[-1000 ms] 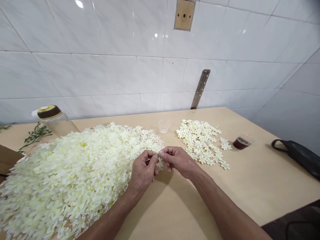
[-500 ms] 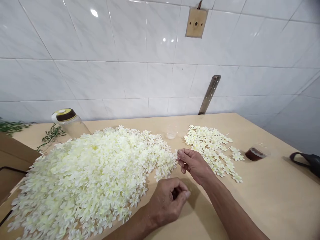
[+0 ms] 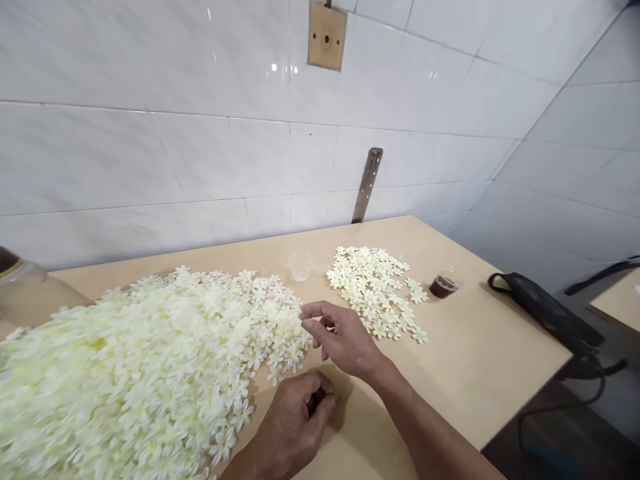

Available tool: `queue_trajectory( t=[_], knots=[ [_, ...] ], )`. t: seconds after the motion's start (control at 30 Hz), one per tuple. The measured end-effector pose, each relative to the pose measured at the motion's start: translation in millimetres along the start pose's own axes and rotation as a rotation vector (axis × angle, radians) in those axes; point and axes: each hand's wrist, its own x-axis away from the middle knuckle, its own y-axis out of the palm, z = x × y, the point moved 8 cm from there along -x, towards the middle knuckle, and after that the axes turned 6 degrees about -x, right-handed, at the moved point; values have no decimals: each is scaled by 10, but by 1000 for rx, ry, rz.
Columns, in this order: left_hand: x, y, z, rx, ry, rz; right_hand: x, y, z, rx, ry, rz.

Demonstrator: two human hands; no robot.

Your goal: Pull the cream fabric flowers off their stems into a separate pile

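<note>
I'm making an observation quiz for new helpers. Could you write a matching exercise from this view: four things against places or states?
1. Left hand
2. Clear cup
3. Dark drink cup
4. Large flower pile

A. Between the small flower pile and the black case
B. Curled, fingers tucked in
C. Between the flower piles, towards the back
D. Spread over the left of the table

Pairs: 1-B, 2-C, 3-A, 4-D

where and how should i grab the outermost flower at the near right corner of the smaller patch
Best to pinch an outer petal of that flower between thumb and finger, probably from the right and slightly above: its petals spread low and wide, tabletop borders its right, while the rest of the smaller patch crowds its left.
</note>
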Motion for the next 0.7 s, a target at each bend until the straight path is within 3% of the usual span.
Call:
queue_trajectory(
  t=[0.17, 0.27, 0.4, 0.53, 0.7],
  knots=[
    [-16, 20, -41, -35, -36, -17, 101, -582, -369, 351, -68, 56],
    [-25, 19, -41, -37, -36, -20, 317, -954, -408, 531, -19, 64],
    [-26, 12, -48, -16, -51, -10, 773, -1422, -6, 737, 218, 97],
    [-22, 14, -57, 11, -56, 13, 1177, -1706, 472, 800, 411, 104],
    [-23, 21, -91, 9, -64, 32, 1195, -1847, 669, 785, 430, 155]
  ],
)
